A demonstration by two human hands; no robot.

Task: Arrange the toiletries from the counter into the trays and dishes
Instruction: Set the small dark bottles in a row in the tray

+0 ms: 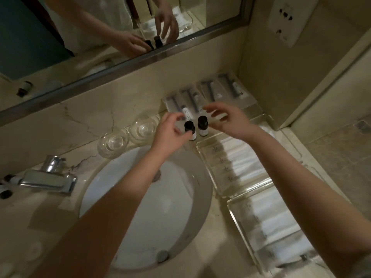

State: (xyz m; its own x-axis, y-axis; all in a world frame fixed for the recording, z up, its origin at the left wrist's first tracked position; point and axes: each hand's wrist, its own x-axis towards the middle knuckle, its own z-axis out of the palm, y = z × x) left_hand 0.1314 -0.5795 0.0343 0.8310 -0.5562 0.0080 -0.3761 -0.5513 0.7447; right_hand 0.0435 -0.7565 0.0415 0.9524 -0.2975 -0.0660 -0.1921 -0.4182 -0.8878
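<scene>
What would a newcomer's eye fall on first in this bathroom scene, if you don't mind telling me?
Most likely the two small black-capped bottles behind the sink: the left hand grips the left bottle, while the right hand hovers open above the right bottle. Next come the clear glass dishes to their left and the clear trays along the right of the counter.
</scene>
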